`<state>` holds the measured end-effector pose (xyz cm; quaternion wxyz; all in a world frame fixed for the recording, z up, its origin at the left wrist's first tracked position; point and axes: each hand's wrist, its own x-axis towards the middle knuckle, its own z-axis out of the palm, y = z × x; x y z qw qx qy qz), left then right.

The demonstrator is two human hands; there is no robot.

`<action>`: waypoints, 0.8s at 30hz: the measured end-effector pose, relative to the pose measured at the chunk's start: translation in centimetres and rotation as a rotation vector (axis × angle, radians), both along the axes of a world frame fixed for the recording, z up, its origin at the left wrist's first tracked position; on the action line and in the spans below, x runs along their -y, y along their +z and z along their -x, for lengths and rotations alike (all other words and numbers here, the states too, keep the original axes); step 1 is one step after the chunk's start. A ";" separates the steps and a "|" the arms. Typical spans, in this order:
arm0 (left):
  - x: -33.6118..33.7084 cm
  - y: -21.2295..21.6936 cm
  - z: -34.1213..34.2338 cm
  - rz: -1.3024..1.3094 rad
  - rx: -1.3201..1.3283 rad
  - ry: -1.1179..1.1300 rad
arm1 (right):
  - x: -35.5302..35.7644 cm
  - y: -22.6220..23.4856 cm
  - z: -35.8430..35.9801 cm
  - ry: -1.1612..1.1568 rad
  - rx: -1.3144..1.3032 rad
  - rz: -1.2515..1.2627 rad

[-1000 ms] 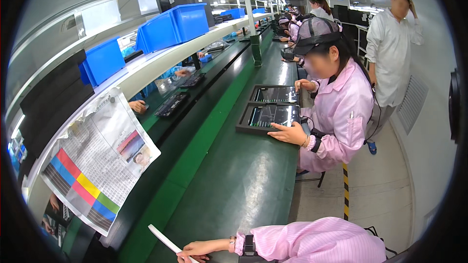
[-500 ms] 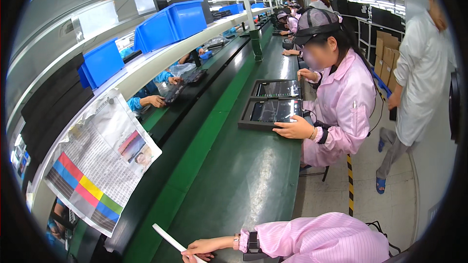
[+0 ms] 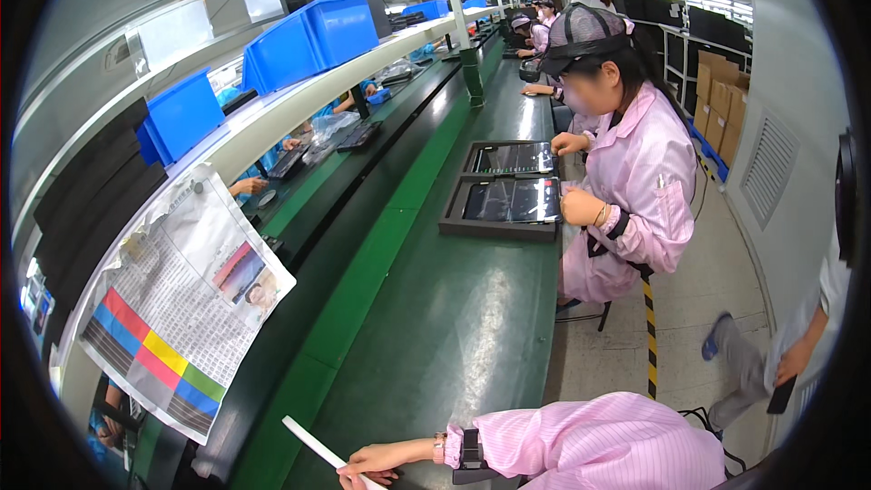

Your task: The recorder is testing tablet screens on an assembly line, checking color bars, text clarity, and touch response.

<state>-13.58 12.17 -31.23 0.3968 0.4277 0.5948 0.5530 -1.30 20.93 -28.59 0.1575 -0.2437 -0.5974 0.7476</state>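
My right hand [image 3: 370, 463] is at the bottom of the view, low over the near end of the green bench [image 3: 426, 345]. Its fingers are closed round a long, narrow white strip [image 3: 313, 440], whose exact kind I cannot make out. The strip slants up and left from the fingers, and its lower end runs out of the picture. My pink striped sleeve comes in from the lower right, with a black band [image 3: 471, 450] and a bracelet at the wrist. My left hand is out of sight.
A co-worker in pink [image 3: 635, 191] sits on the bench's right side, hands at dark trays [image 3: 499, 230] holding screen devices. A printed sheet [image 3: 195, 308] hangs from the shelf at left, below blue bins [image 3: 313, 44]. A person in a white coat stands at the right edge.
The person in the white coat has moved to the right edge, mostly out of view. The co-worker's near hand has drawn back from the tray's front corner. My right hand stays put.
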 end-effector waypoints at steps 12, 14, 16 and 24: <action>-0.1 -0.5 0.4 -0.003 0.040 -0.002 | 0.3 1.2 -0.4 0.009 0.041 -0.024; -0.1 -0.6 0.2 -0.003 0.040 -0.003 | 0.4 1.8 -0.8 -0.014 0.033 -0.001; -0.2 -0.6 0.3 -0.005 0.039 -0.003 | 0.3 1.4 -0.6 -0.009 0.034 -0.006; 0.6 1.1 0.1 0.087 -0.003 -0.030 | 0.3 2.2 -0.8 -0.013 0.054 0.009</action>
